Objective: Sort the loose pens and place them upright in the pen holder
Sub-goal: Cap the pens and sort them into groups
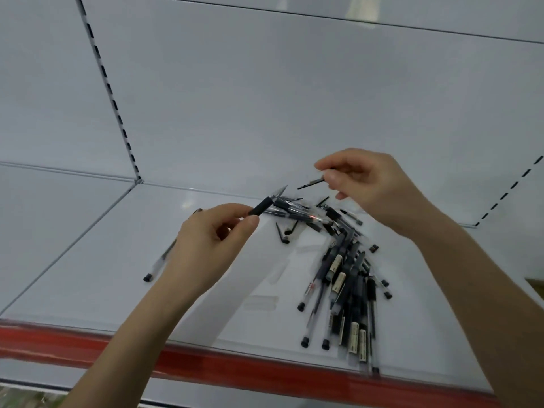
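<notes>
A heap of several black and clear pens (pixel 346 278) lies on the white shelf (pixel 103 260), right of centre. My left hand (pixel 206 245) pinches a pen (pixel 263 206) by its black grip end, its tip pointing up and right. My right hand (pixel 368 184) pinches a thin dark pen part (pixel 310 183) above the heap's far end. A single clear pen (pixel 160 262) lies apart, partly hidden behind my left wrist. Loose black caps (pixel 284 234) lie between the hands. No pen holder is in view.
The shelf has a red front strip (pixel 206 366) behind a clear lip. A white back panel with a slotted upright (pixel 117 113) rises behind. Another slotted upright (pixel 506 192) stands at the right. A brown corner (pixel 535 285) shows at the right edge.
</notes>
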